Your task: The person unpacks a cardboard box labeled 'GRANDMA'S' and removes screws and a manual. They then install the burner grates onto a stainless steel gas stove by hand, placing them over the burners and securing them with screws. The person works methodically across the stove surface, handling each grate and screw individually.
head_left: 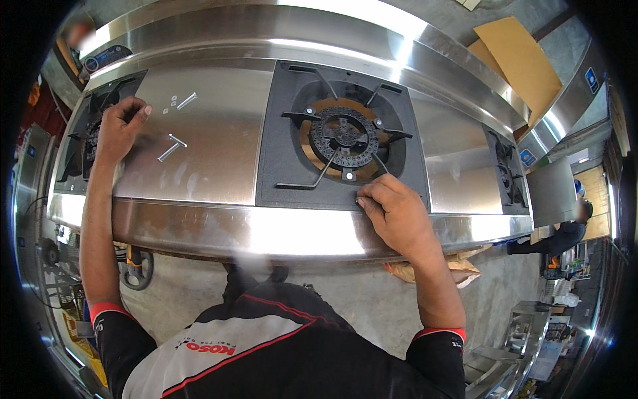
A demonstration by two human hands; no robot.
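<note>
A black square burner [266, 146] with a round ring burner head [345, 136] and several prongs is set in the middle of a stainless steel stove top [219, 159]. My right hand [402, 216] is at that burner's front edge, fingers curled and thumb drawn in; whatever they pinch, if anything, is hidden. Over the right side of the left burner [73, 156] hangs my left hand [123, 130], also curled closed, its contents not visible. Between the burners lie a long bolt [188, 101], bolts [173, 149] close together and several small nuts [166, 112].
A raised steel back panel [252, 53] runs behind the burners. To the right is a third burner [506, 169]. Cardboard [522, 60] leans at the back right. Another person [565, 233] is at the far right. Below the front edge lies a brown bag [458, 271] on the floor.
</note>
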